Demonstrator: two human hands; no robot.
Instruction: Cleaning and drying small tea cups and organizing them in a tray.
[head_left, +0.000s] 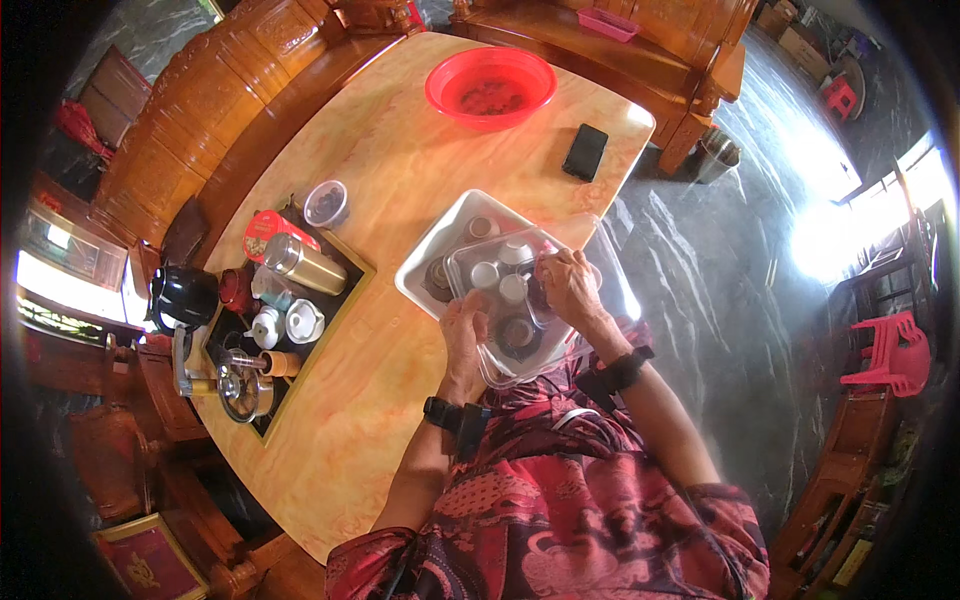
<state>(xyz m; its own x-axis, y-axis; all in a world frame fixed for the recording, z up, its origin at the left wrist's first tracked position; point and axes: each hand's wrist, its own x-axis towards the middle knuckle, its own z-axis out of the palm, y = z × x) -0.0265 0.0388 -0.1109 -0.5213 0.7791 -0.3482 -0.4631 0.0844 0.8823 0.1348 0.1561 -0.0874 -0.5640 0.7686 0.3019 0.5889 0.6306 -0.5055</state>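
A clear plastic lid (469, 259) lies tilted in front of me, over part of a white tray (457, 217). My right hand (571, 291) grips the lid's upper middle, fingers curled. At its near left side, my left hand (463, 326) holds the edge with thumb and fingers. Several small white cups (485, 276) show through the lid. Also in the tray are a brown-and-white round piece (481, 228) and a dark-rimmed round piece (517, 333), which I cannot identify. The tray overhangs the table edge towards my lap.
On the marble-patterned table (360, 465) stand a red basin (491, 86), a black phone (585, 152) and a lidded plastic tub (326, 203). A recessed tea station at left holds a steel thermos (306, 264), a white teapot (268, 327) and a glass kettle (244, 386). Wooden benches (247, 90) border the table.
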